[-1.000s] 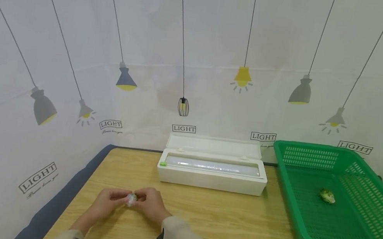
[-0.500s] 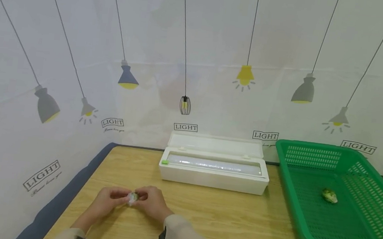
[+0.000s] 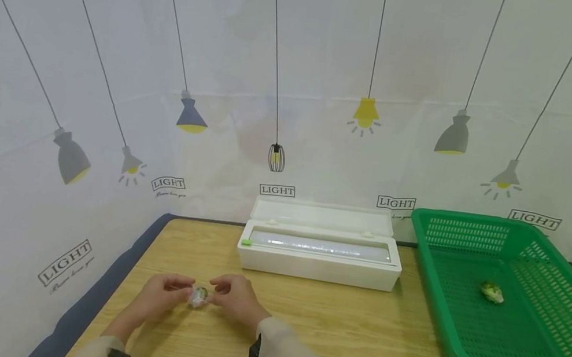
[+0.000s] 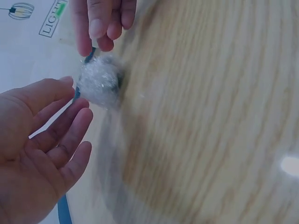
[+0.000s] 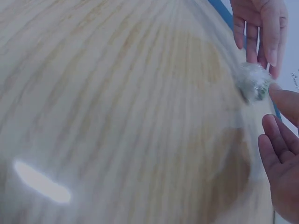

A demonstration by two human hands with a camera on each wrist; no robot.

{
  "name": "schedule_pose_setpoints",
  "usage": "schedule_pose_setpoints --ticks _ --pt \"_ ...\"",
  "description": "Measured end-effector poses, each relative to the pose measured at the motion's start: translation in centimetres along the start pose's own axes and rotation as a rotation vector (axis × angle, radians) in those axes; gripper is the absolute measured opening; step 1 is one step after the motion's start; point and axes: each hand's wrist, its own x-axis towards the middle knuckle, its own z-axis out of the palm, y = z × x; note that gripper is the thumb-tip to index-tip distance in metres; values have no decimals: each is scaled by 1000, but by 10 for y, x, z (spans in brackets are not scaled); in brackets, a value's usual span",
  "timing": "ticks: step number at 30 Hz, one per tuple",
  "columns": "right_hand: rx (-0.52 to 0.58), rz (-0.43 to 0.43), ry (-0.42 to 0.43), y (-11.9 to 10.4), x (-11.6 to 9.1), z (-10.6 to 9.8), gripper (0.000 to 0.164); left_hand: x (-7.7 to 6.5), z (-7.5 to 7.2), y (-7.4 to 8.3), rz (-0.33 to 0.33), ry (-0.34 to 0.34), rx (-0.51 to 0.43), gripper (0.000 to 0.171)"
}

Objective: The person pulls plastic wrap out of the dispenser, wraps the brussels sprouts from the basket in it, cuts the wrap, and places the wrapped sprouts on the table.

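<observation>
A small Brussels sprout (image 3: 198, 295) wrapped in crinkled cling film sits on the wooden table at the front left. In the left wrist view the film-covered ball (image 4: 101, 81) looks mostly clear and shiny, with dark green at one side. My left hand (image 3: 160, 298) is at its left, fingers relaxed, thumb and fingertips close to the film. On the other side my right hand (image 3: 238, 299) has its fingers apart from the ball and its thumb tip near it. Whether either hand lightly touches the film is hard to tell.
Behind the hands stands a white cling film dispenser (image 3: 318, 268), lid raised, a roll (image 3: 321, 246) inside and a green slider (image 3: 246, 242) at its left. At right, a green plastic basket (image 3: 450, 329) holds one unwrapped Brussels sprout (image 3: 491, 291). A lamp-printed curtain (image 3: 320, 147) hangs behind.
Both hands pinched the wrapped sprout earlier; now the fingers have loosened and the right hand has drawn a little to the right. The ball has stayed in about the same place.
</observation>
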Motion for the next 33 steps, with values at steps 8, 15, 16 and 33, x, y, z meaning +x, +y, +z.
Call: schedule_pose_setpoints --ticks 8,15,16,33 --pt "3 -24 1 -1 -6 -36 28 6 3 20 12 53 30 28" --pt "-44 -74 -26 -4 -14 -80 28 19 18 47 87 25 -10 29" --pt "-58 -80 -24 -6 -16 -87 27 21 21 51 96 16 -18 29" --pt "-231 -104 68 -15 -49 -176 24 64 62 97 125 -16 -64 26"
